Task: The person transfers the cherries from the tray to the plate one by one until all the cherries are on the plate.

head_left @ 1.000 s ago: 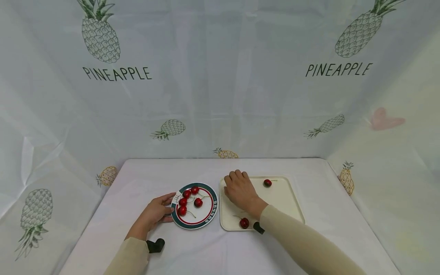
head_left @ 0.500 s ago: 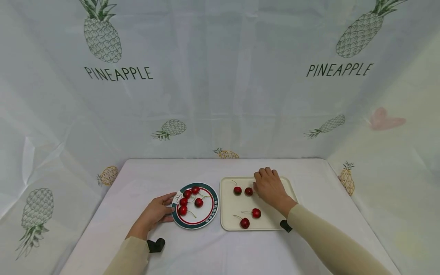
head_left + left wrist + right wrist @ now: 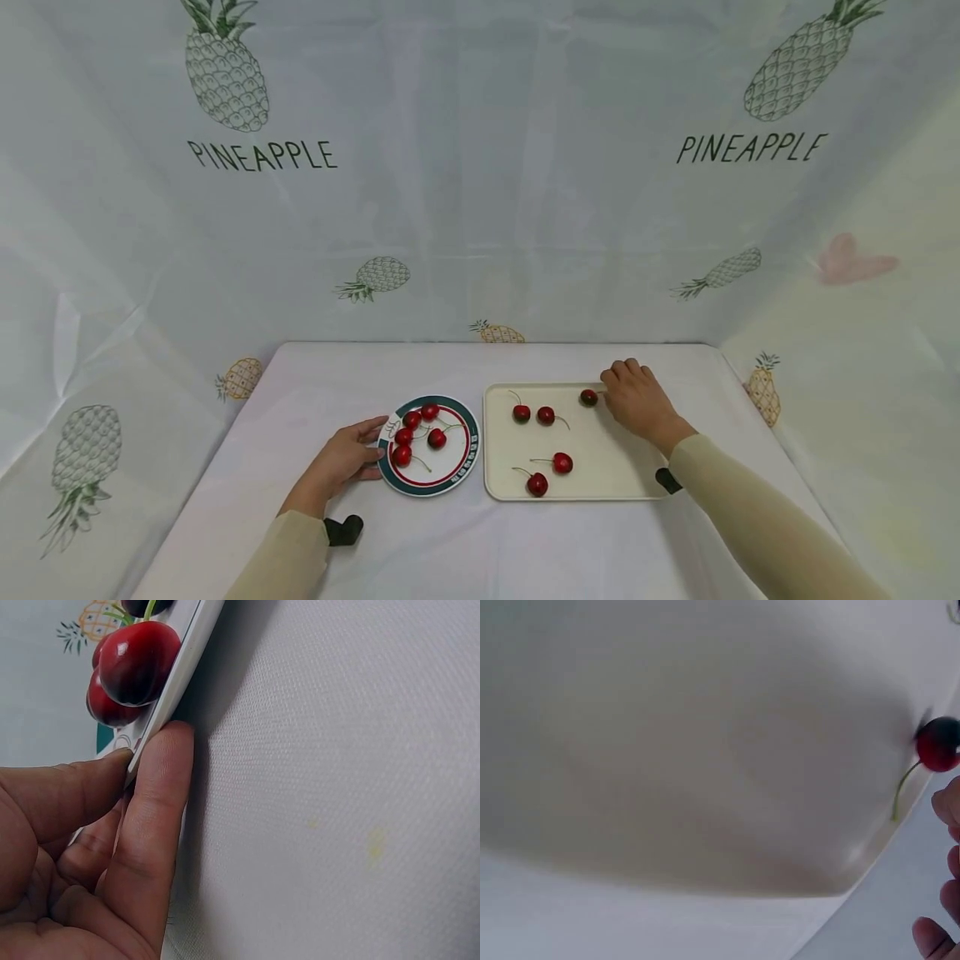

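Observation:
My left hand [image 3: 341, 458] holds the near-left rim of a round white plate [image 3: 471, 450] with a teal and red border. In the left wrist view the thumb [image 3: 105, 784] lies on top of the rim and a finger [image 3: 161, 772] underneath. Several red cherries [image 3: 403, 437] with stems lie on the plate. At the far side of the cream rectangular tray [image 3: 615, 467], my right hand [image 3: 637, 404] is beside a dark red cherry [image 3: 588, 397]. The right wrist view has its fingertips right next to that cherry [image 3: 937, 742], its stem hanging free.
More cherries lie on the tray: two [image 3: 533, 415] near its back left, two [image 3: 550, 473] near the front. Tray and plate stand side by side on a white cloth-covered table [image 3: 420, 550]. A pineapple-print sheet [image 3: 480, 183] encloses the back and sides.
My right hand has moved rightward across the tray, from its left part to its far right, uncovering cherries at the back left. The left hand stays at the plate rim.

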Demonstrator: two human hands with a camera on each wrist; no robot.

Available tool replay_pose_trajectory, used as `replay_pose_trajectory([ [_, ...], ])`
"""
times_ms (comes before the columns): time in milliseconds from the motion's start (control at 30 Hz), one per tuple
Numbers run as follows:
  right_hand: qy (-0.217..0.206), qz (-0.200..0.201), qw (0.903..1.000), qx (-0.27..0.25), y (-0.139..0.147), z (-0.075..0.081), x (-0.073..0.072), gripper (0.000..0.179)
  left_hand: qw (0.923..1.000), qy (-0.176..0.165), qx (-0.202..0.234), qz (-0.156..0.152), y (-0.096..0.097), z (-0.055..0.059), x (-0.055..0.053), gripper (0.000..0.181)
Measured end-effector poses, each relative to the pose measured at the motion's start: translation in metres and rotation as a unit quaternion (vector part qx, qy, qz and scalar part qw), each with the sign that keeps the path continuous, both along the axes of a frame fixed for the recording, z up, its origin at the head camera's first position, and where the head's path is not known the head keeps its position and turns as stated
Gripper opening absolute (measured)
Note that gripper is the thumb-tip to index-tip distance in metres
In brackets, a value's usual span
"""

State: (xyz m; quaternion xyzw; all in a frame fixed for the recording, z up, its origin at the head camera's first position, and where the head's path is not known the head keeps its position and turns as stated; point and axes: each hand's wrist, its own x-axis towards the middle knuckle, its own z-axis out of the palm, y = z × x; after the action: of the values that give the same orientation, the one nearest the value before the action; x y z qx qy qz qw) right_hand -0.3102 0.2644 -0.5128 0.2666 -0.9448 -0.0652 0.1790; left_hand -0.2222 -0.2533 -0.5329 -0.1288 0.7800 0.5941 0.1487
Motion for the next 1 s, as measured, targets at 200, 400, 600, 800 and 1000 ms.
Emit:
replay_pose_trajectory([
  [200,-0.021,-0.004,0.9997,0.008,0.013,-0.009,-0.002,0.021,1.0000,-0.001,0.006,0.003,0.000,0.002,0.002,0.065],
  [400,-0.031,-0.003,0.9995,0.000,0.016,-0.013,-0.007,0.023,0.9999,0.001,0.013,0.003,0.000,0.002,0.003,0.065],
  [600,-0.022,0.000,0.9997,0.008,0.014,-0.013,-0.010,0.021,0.9999,0.002,0.011,0.005,0.000,0.003,0.003,0.064],
  [800,-0.028,-0.003,0.9995,0.016,0.012,-0.013,-0.013,0.018,0.9999,0.003,0.013,0.004,0.001,0.003,0.003,0.065],
  [1000,-0.022,-0.001,0.9994,0.025,0.012,-0.017,-0.017,0.017,0.9999,0.008,0.012,0.003,-0.001,0.001,0.003,0.065],
])
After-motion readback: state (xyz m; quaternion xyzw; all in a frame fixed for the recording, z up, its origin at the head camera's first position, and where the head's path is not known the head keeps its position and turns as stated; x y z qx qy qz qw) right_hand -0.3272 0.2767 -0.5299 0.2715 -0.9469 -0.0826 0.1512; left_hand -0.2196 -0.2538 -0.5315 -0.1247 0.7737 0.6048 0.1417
